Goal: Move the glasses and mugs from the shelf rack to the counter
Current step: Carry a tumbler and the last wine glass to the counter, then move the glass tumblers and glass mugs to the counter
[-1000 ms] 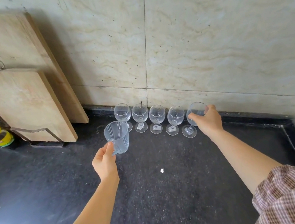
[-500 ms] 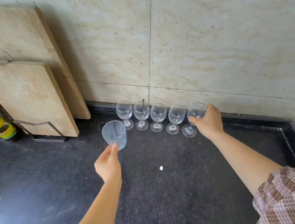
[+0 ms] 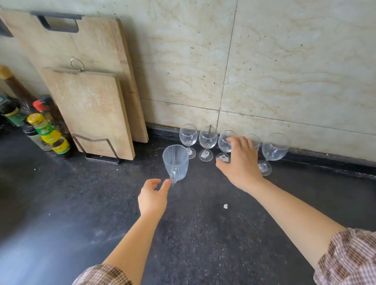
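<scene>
**Mug set down, row of glasses lined up along the wall**

The left hand (image 3: 152,199) has its fingers (image 3: 165,184) released and loosely spread, the forefinger tip just beside the handle of the ribbed glass mug (image 3: 176,164), which stands upright on the dark bench (image 3: 197,249). The right hand (image 3: 241,162) is also released, fingers splayed and grasping nothing, hovering over the middle of the wine glasses (image 3: 208,141); it hides one glass almost wholly. The end glass (image 3: 275,150) stands free at the right, close to the tiled wall (image 3: 290,55).

To finish this step well, I would draw both hands straight back and upward, since the stems are crowded and one knuckle could topple the row. The mug sits just in front of the leftmost glass, so the left hand should leave without nudging the handle. The shelf rack is not in view.
</scene>
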A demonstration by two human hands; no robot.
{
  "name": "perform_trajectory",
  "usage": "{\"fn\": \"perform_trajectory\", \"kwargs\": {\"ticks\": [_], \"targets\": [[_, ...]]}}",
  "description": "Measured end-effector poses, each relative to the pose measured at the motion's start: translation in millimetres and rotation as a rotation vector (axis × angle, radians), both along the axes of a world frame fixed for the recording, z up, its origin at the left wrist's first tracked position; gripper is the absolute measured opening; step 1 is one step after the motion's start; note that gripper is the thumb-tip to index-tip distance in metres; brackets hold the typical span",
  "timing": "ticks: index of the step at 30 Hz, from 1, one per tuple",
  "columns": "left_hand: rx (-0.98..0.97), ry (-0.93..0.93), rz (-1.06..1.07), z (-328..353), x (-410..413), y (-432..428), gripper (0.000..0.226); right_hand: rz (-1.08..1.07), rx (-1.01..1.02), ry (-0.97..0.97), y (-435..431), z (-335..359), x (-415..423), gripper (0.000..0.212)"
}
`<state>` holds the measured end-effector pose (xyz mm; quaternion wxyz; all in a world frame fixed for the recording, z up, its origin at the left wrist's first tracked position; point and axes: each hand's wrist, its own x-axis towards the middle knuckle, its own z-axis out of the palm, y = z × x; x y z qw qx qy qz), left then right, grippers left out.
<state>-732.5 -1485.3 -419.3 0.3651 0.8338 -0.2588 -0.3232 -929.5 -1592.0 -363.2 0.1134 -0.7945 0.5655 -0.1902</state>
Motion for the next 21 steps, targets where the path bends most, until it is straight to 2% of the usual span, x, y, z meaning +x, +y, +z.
{"fn": "perform_trajectory", "kwargs": {"ticks": [7,11,21], "targets": [[0.043,-0.299,-0.194,31.1,55.6,89.9,0.034,0.279,0.165,0.133,80.4,2.2,83.9,0.053],[0.070,-0.389,-0.147,53.3,90.0,171.4,0.035,0.431,0.236,0.146,147.9,17.1,139.5,0.062],[0.158,-0.621,0.082,107.4,158.5,435.6,0.038,0.799,0.193,0.216,391.3,62.5,258.7,0.052]]}}
